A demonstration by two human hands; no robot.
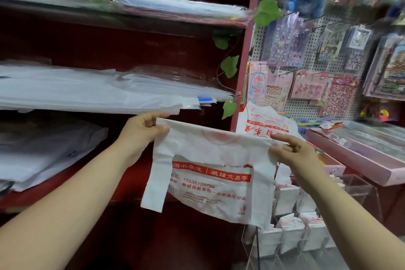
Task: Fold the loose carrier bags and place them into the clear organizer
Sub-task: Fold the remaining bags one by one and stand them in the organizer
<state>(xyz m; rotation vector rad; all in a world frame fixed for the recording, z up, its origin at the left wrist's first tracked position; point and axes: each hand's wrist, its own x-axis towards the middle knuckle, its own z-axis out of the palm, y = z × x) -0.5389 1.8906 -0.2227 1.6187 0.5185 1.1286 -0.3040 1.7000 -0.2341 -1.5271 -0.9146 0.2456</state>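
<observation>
The bag, white with red print, is held up in the air in front of the red shelves, stretched between 2 hands. It is folded over along its top edge, so the printed lower part and the 2 handles hang down; the left handle dangles free at the bag's lower left.

The left hand pinches the top left corner of the fold between thumb and curled fingers. The right hand pinches the top right end of the fold, its fingers bent around the plastic.

Below the bag's right side stands the clear organizer, its compartments packed with folded bags standing upright. A 2nd bag, loose and unfolded, rises just behind the held one, above the right hand.

Stacks of white and clear sheets lie on the shelves. A vine with green leaves trails down the shelf's right post. To the right, a pegboard carries hanging sticker packs, and a pink counter runs beneath it.
</observation>
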